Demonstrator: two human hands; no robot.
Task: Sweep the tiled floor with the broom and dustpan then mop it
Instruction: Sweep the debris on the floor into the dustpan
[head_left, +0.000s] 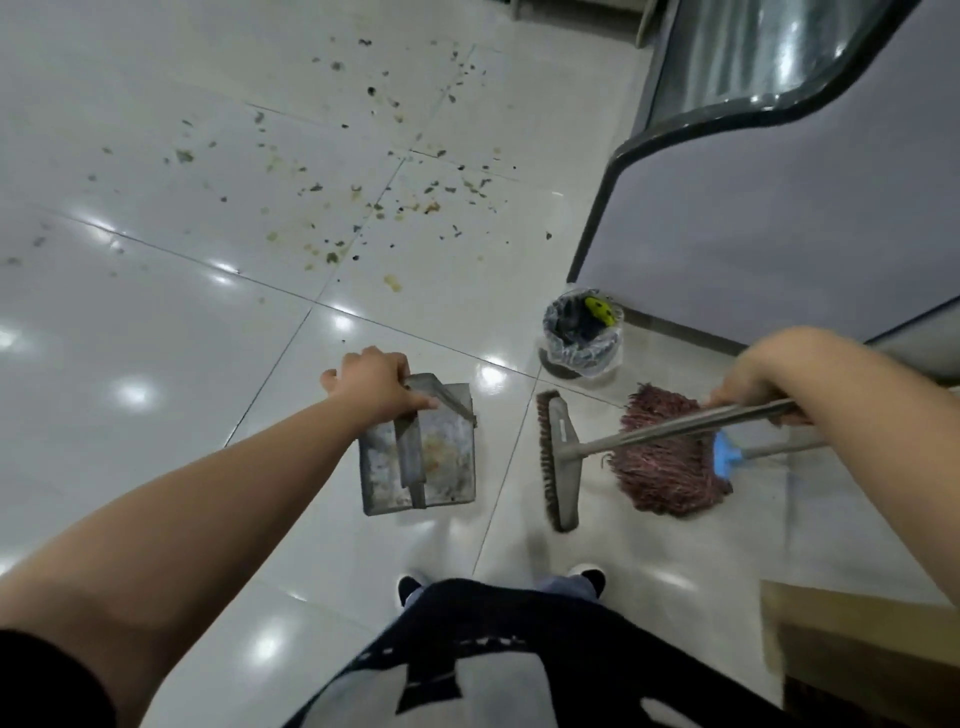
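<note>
Gripping the top end of the dustpan (421, 457) handle, left hand (371, 384) fingers curled round it, thumb out to the left. Pan is grey metal, stained inside, hanging or resting low over the tile; cannot tell whether it touches the floor. Right hand (753, 382) fingers wrapped round the metal pole of the broom (558, 460), the grip partly hidden behind the wrist. Broom head is grey with dark bristles facing left, just right of the pan with a tile joint between them.

Mop (670, 452) with reddish-brown strings and a blue collar lies on the floor just right of the broom head, under the broom pole. Small bin (582, 332) lined with a clear bag stands a little farther off, against the grey cabinet (779, 208) on the right.

Tiled floor (156, 322) white, glossy. Debris (374, 197), green-brown specks and yellowish smears, scattered over the far tiles, well apart from both tools. Shoe tips (589, 577) at near edge.
</note>
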